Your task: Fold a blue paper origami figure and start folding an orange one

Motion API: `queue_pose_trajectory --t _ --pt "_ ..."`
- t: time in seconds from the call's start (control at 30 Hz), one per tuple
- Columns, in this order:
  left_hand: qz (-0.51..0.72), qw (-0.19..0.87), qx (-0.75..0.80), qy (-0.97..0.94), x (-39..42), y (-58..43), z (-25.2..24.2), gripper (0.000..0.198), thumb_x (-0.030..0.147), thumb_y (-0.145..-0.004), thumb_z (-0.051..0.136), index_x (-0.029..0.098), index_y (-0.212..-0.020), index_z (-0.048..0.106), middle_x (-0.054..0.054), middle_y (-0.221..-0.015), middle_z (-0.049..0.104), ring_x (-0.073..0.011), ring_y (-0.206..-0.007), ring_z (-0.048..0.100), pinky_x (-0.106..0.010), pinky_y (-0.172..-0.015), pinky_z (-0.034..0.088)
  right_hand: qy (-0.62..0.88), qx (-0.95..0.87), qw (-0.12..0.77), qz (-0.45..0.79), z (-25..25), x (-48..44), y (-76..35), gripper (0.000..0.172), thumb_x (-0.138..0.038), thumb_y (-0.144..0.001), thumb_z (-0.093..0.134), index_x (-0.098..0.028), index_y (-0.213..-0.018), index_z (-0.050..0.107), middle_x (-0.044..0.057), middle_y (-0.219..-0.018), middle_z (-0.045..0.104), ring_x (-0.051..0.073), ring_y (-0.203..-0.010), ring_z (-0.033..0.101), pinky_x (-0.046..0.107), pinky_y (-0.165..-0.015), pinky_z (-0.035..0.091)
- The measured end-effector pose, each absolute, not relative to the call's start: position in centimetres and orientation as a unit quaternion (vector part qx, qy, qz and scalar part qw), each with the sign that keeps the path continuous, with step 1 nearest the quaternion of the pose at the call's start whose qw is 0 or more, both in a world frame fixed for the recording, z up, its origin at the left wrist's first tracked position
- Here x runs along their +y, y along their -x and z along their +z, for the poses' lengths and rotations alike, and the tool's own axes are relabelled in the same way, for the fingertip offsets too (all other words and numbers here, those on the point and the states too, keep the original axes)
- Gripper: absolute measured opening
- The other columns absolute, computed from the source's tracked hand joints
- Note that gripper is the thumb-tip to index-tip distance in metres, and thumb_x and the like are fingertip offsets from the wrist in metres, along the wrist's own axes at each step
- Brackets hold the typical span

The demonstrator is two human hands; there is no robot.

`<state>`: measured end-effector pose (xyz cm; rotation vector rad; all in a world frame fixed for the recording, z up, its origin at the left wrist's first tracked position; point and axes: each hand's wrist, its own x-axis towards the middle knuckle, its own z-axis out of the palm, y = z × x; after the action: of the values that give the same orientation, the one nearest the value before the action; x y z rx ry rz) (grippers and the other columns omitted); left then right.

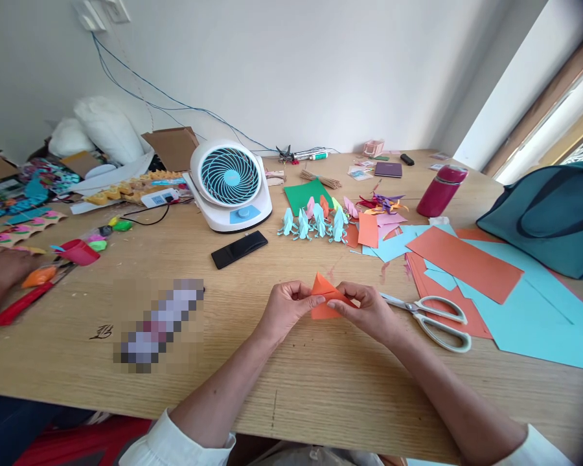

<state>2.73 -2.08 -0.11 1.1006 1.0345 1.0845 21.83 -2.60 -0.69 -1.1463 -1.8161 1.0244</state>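
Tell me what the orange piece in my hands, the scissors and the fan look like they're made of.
The orange piece looks like matte coloured paper: thin, with crisp creases. The scissors seem to have smooth plastic handles, pale and moulded-looking, and grey metal blades, likely steel. The fan is probably smooth plastic, judging by its rounded white housing.

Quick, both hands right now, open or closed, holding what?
Left hand: closed, pinching the folded orange paper.
Right hand: closed, pinching that same folded orange paper.

1. Folded paper: plain orange.
2. Large sheet: plain pale blue.
3. Small sheet: green.
4. Fan: white and blue, spiral-ribbed.
5. Flask: deep magenta.
6. Bag: teal, dark-strapped.
7. Scissors: cream-handled.
8. Bench: light brown, wood-grained.
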Motion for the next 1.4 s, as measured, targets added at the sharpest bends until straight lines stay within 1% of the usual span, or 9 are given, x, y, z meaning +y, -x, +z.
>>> queue_pose_trajectory --t 0.1,0.27,0.43,0.5,0.67,0.87,1.07,1.2,1.4 --pt "0.454 0.619 0.436 -0.471 -2.2 -2.8 -0.1 0.041 0.040 -0.050 0.093 0.013 -0.058 0.063 0.004 -0.056 0.058 -0.0066 -0.054 0.048 -0.020 -0.056 0.038 0.447 -0.698 0.376 0.414 -0.6 -2.6 -21.7 0.040 -0.053 -0.086 0.061 -0.019 -0.065 0.055 -0.004 -0.059 0.043 0.011 -0.057 0.035 0.025 -0.052 0.028" --pt "0.414 0.637 0.427 -0.491 -2.1 -2.4 0.1 0.039 0.043 -0.057 0.090 0.011 -0.071 0.072 0.000 -0.065 0.064 -0.0080 -0.059 0.052 -0.021 -0.060 0.041 0.441 -0.702 0.374 0.416 -1.0 -2.5 -21.9 0.039 -0.049 -0.087 0.061 -0.019 -0.064 0.053 -0.004 -0.060 0.041 0.011 -0.057 0.034 0.025 -0.052 0.026" --pt "0.439 0.621 0.444 -0.473 -2.1 -2.5 -0.1 0.038 0.039 -0.051 0.092 0.012 -0.059 0.067 0.002 -0.057 0.059 -0.0076 -0.056 0.049 -0.021 -0.058 0.040 0.443 -0.711 0.363 0.407 -1.3 -2.5 -22.1 0.037 -0.045 -0.088 0.060 -0.019 -0.064 0.052 -0.004 -0.061 0.041 0.011 -0.058 0.034 0.025 -0.053 0.026" --pt "0.444 0.623 0.443 -0.467 -2.1 -2.5 0.0 0.038 0.039 -0.051 0.093 0.012 -0.058 0.067 0.003 -0.056 0.059 -0.0074 -0.055 0.049 -0.021 -0.058 0.039 0.443 -0.712 0.362 0.407 -1.2 -2.5 -22.1 0.036 -0.045 -0.088 0.060 -0.019 -0.065 0.053 -0.004 -0.061 0.042 0.011 -0.058 0.035 0.025 -0.053 0.027" --pt "0.393 0.663 0.424 -0.476 -2.0 -2.1 0.5 0.040 0.042 -0.055 0.091 0.011 -0.075 0.075 -0.002 -0.069 0.068 -0.0098 -0.064 0.056 -0.023 -0.065 0.044 0.429 -0.726 0.355 0.403 -1.0 -2.6 -22.0 0.035 -0.044 -0.089 0.060 -0.018 -0.065 0.055 -0.003 -0.061 0.046 0.011 -0.058 0.038 0.025 -0.053 0.028" --pt "0.424 0.640 0.437 -0.469 -2.0 -2.3 0.5 0.035 0.038 -0.052 0.092 0.012 -0.063 0.072 0.000 -0.061 0.065 -0.0082 -0.058 0.053 -0.021 -0.061 0.043 0.438 -0.719 0.359 0.403 -0.8 -2.8 -21.8 0.037 -0.043 -0.088 0.060 -0.018 -0.062 0.053 -0.003 -0.060 0.045 0.010 -0.056 0.036 0.024 -0.052 0.027" --pt "0.451 0.611 0.448 -0.472 -2.1 -2.6 -0.3 0.034 0.036 -0.054 0.092 0.012 -0.061 0.069 0.001 -0.060 0.064 -0.0086 -0.058 0.053 -0.021 -0.059 0.043 0.450 -0.703 0.358 0.419 -1.1 -2.8 -21.6 0.038 -0.048 -0.088 0.060 -0.018 -0.065 0.056 -0.004 -0.060 0.041 0.011 -0.057 0.034 0.025 -0.051 0.025" --pt "0.445 0.616 0.433 -0.485 -2.0 -2.4 0.2 0.036 0.038 -0.055 0.091 0.012 -0.058 0.066 0.003 -0.058 0.060 -0.0072 -0.057 0.049 -0.020 -0.057 0.041 0.443 -0.705 0.363 0.419 -1.1 -2.8 -21.5 0.039 -0.046 -0.089 0.059 -0.018 -0.062 0.051 -0.005 -0.059 0.036 0.010 -0.056 0.030 0.025 -0.050 0.022" --pt "0.449 0.619 0.439 -0.472 -2.1 -2.3 0.9 0.039 0.043 -0.053 0.091 0.012 -0.056 0.066 0.003 -0.055 0.059 -0.0070 -0.055 0.049 -0.020 -0.057 0.041 0.433 -0.718 0.352 0.415 -1.3 -2.7 -21.6 0.037 -0.043 -0.090 0.058 -0.018 -0.063 0.052 -0.004 -0.060 0.039 0.010 -0.057 0.033 0.025 -0.051 0.024"
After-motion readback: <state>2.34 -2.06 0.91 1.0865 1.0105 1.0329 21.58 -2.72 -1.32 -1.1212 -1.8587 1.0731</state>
